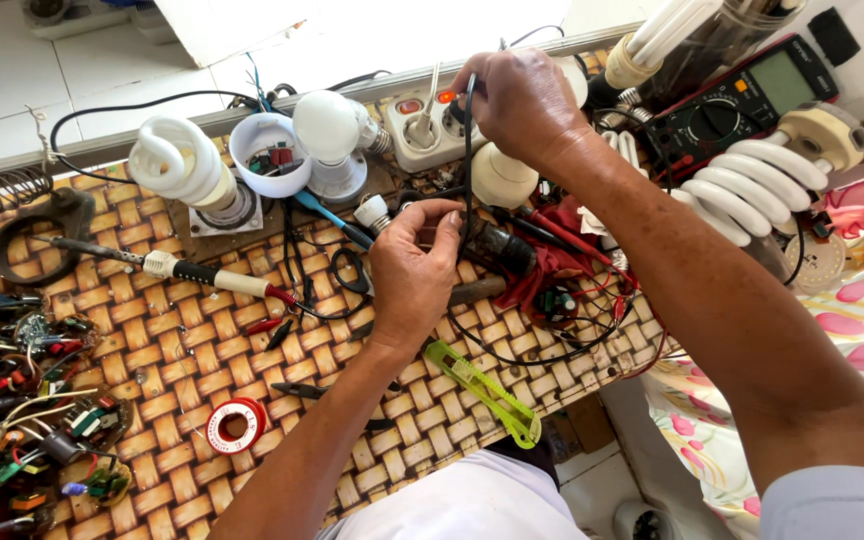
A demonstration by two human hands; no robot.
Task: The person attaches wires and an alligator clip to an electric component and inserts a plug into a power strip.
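Head view: black cable strung taut, near-vertical in frame, between both hands. Right hand at far end, fingers curled shut on cable beside power strip. Left hand at near end, thumb and fingertips pinching cable just below. Long axis runs away from body; both hands already on it, above woven counter.

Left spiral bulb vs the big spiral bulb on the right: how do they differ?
The left spiral bulb stands base-down on the woven mat, seen from above; the right spiral bulb lies on its side by the multimeter. The left one's coil looks tight and compact; the right one's is longer, with more turns. The left one is clear of the hands; the right one sits just past the right forearm. Both have white coiled tubes.
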